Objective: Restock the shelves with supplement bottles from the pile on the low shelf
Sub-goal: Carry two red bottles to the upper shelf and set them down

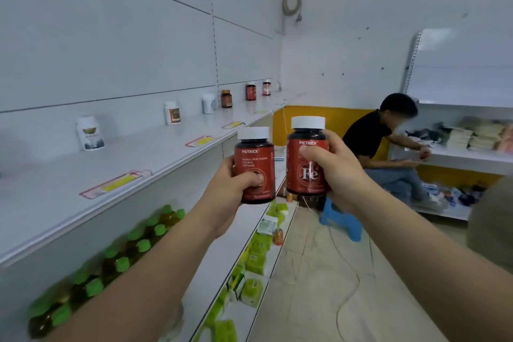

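Left hand: the left hand [236,186] was wrapped round a red-labelled bottle [254,165] with a white cap, thumb pressed across the front of the label, the bottle upright and held up in front of the chest.
Right hand: the right hand [330,172] gripped a second red bottle [306,154] of the same brand, marked "Fe", thumb on its label; it sat a little higher than the first and just beside it, the two not quite touching.
Upper shelf: the long white shelf [69,191] to the left carried only a thin row along its back wall, namely a white pouch-like pack [90,133], two white tubs [172,112], an amber bottle [226,98] and two red bottles [250,91] at the far end. Price tags [116,183] lay along the front edge with bare board behind most of them.
Lower shelves: green-capped bottles [119,255] crowded the shelf below, and green boxes [255,258] lined the lowest one by the floor.
Progress: I judged the job barely begun; a few items were placed, both bottles in the hands had yet to be set down, probably by the matching red pair, and most of the shelf waited.
Room: another person [388,144] sat at the far shelving, beside a blue stool [341,222].
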A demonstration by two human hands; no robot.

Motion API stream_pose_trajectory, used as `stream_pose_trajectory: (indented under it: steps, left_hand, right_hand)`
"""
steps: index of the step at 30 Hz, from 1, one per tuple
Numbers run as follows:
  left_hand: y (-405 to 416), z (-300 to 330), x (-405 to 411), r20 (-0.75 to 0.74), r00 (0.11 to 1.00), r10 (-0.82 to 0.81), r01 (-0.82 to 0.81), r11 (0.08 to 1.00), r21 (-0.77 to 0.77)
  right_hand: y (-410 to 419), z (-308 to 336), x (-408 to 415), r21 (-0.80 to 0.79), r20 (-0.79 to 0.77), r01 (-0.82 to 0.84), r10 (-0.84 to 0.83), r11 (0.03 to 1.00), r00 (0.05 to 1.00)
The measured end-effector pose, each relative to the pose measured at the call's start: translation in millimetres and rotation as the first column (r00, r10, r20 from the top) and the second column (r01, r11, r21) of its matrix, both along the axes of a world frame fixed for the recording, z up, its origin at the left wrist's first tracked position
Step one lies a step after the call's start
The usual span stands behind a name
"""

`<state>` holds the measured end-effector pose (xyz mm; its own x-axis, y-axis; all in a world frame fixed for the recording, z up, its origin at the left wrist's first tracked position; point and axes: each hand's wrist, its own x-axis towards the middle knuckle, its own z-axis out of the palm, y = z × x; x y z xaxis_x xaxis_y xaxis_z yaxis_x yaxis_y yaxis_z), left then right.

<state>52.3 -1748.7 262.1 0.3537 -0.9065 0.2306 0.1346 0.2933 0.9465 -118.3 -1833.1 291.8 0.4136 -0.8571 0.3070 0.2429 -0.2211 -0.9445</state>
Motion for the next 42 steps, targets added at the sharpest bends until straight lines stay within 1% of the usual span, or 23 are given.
stream_pose_trajectory:
  steps: [4,7,11,16,19,22,26,30,34,38,42]
  left_hand:
    - [-91,7,34,0.051,0.997,0.064,-0.062,0.997,-0.036]
    - [-164,17,57,0.034,0.995,0.09,-0.089,0.995,-0.048]
    - [-259,31,79,0.025,0.991,0.135,-0.134,0.99,-0.041]
    - [-369,43,95,0.093,0.979,0.183,-0.18,0.983,-0.041]
    - [-433,48,96,0.156,0.959,0.235,-0.228,0.972,-0.064]
    - [-498,54,95,0.171,0.935,0.309,-0.301,0.951,-0.074]
    - [-580,68,100,0.19,0.904,0.382,-0.389,0.921,-0.003]
    - [-643,81,120,0.22,0.875,0.431,-0.449,0.893,0.037]
    - [-695,90,150,0.307,0.83,0.467,-0.512,0.855,0.085]
    - [-737,89,191,0.405,0.77,0.493,-0.579,0.806,0.12]
    - [-780,91,234,0.454,0.736,0.502,-0.622,0.766,0.161]
  right_hand:
    - [-101,5,46,-0.025,0.024,-0.022,0.022,0.999,0.999]
    - [-175,15,73,-0.017,0.02,-0.035,0.036,0.999,0.999]
    - [-271,27,93,-0.014,0.021,-0.042,0.042,0.999,0.999]
    - [-397,39,109,-0.04,0.039,-0.044,0.045,0.998,0.998]
    - [-474,43,116,-0.068,0.028,-0.087,0.089,0.994,0.996]
    - [-548,46,123,-0.091,0.007,-0.143,0.144,0.986,0.99]
    - [-636,56,137,-0.084,-0.03,-0.223,0.221,0.971,0.975]
    - [-707,67,167,-0.111,-0.046,-0.283,0.28,0.953,0.959]
    - [-770,73,212,-0.127,-0.052,-0.334,0.331,0.934,0.942]
    - [-829,67,264,-0.158,-0.089,-0.387,0.377,0.908,0.922]
    - [-889,58,314,-0.146,-0.134,-0.426,0.409,0.893,0.903]
